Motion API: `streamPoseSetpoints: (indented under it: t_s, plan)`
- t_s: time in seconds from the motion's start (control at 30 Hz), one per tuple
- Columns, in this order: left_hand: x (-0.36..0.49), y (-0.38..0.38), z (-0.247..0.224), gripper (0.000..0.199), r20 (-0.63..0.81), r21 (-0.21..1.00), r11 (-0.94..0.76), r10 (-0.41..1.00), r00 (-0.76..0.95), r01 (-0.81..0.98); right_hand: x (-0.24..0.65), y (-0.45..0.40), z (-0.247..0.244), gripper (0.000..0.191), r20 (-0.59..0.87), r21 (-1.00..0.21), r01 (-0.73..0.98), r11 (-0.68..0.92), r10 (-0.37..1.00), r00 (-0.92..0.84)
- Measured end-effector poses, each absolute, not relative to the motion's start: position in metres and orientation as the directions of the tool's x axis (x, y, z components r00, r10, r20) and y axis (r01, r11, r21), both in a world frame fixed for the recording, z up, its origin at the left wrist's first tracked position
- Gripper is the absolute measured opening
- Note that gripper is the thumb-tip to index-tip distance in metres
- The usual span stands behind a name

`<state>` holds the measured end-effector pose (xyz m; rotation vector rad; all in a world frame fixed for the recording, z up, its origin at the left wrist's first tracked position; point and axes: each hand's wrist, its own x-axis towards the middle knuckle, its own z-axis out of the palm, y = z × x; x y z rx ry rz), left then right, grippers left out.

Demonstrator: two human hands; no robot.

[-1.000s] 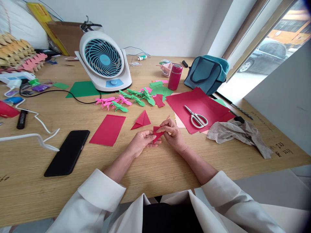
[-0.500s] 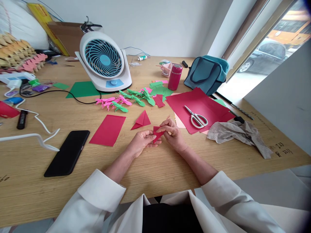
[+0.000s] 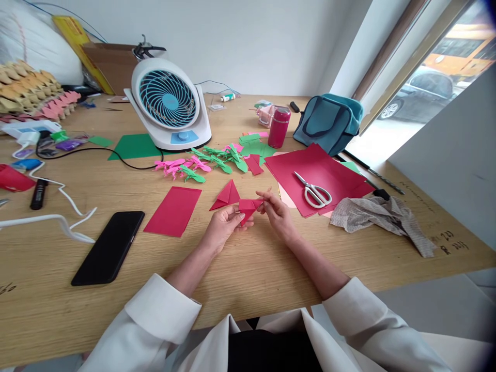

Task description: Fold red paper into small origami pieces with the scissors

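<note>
I'm looking down through the head camera at a wood-grained counter (image 3: 248, 279) with handwritten marks (image 3: 449, 240) near its right edge. A pale wall (image 3: 251, 51) stands behind it, and through the window (image 3: 434, 77) on the right I can make out a parked car (image 3: 420, 90).

Of the containers, I see a teal bag (image 3: 329, 124) leaning at the far right; I can't tell what is inside. Just left of it a red flask (image 3: 278, 129) stands upright, capped, and beside that sits a small pink basket (image 3: 265, 117) whose contents are too small for me to name. At the far left a brown cardboard box (image 3: 110, 64) stands behind the fan (image 3: 168, 101), its inside hidden from me.

Near the middle front, the folded red paper (image 3: 248, 205) is held up just over the counter. I see the left hand (image 3: 225, 227) gripping its lower left between thumb and fingers, while the right hand (image 3: 281, 219) pinches its right tip with the fingertips. Just beyond lies a red folded triangle (image 3: 227, 195); red rectangular sheets (image 3: 174, 212) lie to the left, and to the right scissors (image 3: 309, 187) rest on large red sheets (image 3: 287, 168).
</note>
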<state>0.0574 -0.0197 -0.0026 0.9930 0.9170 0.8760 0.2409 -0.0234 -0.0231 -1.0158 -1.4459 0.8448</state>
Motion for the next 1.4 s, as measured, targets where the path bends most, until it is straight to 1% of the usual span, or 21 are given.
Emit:
streamPoseSetpoints:
  t_s: [0.07, 0.17, 0.27, 0.37, 0.47, 0.57, 0.63, 0.73, 0.93, 1.13, 1.3, 1.4]
  plan:
    - [0.058, -0.019, -0.003, 0.049, -0.183, 0.951, 0.250, 0.930, 0.318, -0.183, 0.241, -0.022, -0.026, 0.034, 0.256, -0.966, 0.019, 0.256, 0.966, -0.037]
    - [0.060, -0.020, -0.004, 0.055, -0.133, 0.969, 0.184, 0.952, 0.274, -0.167, 0.239, -0.023, -0.030, 0.038, 0.155, -0.986, -0.083, 0.145, 0.980, -0.127]
    - [0.062, -0.021, -0.006, 0.055, -0.078, 0.982, 0.119, 0.962, 0.263, -0.145, 0.235, -0.026, -0.027, 0.042, 0.103, -0.990, -0.108, 0.085, 0.981, -0.164]
    - [0.063, -0.023, -0.008, 0.051, -0.008, 0.996, 0.035, 0.958, 0.286, -0.088, 0.230, -0.029, -0.018, 0.039, 0.055, -0.989, -0.146, 0.030, 0.985, -0.166]
    - [0.063, -0.027, -0.008, 0.046, 0.060, 0.998, -0.068, 0.955, 0.291, 0.016, 0.225, -0.029, -0.011, 0.039, -0.001, -0.965, -0.258, -0.050, 0.982, -0.188]
    - [0.063, -0.030, -0.005, 0.042, 0.108, 0.985, -0.142, 0.952, 0.288, 0.101, 0.223, -0.028, -0.010, 0.036, -0.043, -0.930, -0.353, -0.102, 0.984, -0.170]
    - [0.064, -0.032, -0.003, 0.039, 0.121, 0.978, -0.164, 0.949, 0.292, 0.126, 0.223, -0.028, -0.011, 0.033, -0.055, -0.920, -0.378, -0.109, 0.987, -0.151]
    - [0.065, -0.034, -0.001, 0.031, 0.120, 0.980, -0.160, 0.950, 0.288, 0.117, 0.224, -0.029, -0.013, 0.031, -0.057, -0.916, -0.387, -0.108, 0.988, -0.141]
    - [0.064, -0.032, -0.004, 0.017, 0.103, 0.987, -0.135, 0.948, 0.301, 0.086, 0.223, -0.028, -0.017, 0.029, -0.025, -0.930, -0.359, -0.074, 0.990, -0.137]
    - [0.060, -0.027, -0.005, 0.020, 0.188, 0.949, -0.240, 0.950, 0.249, 0.203, 0.224, -0.029, -0.017, 0.030, 0.032, -0.944, -0.329, -0.019, 0.988, -0.150]
    - [0.057, -0.022, -0.008, 0.020, 0.204, 0.944, -0.236, 0.967, 0.155, 0.229, 0.222, -0.030, -0.016, 0.032, 0.052, -0.949, -0.314, -0.010, 0.981, -0.188]
    - [0.056, -0.021, -0.013, 0.022, 0.168, 0.960, -0.195, 0.976, 0.141, 0.200, 0.223, -0.029, -0.018, 0.032, 0.054, -0.954, -0.301, -0.003, 0.982, -0.182]
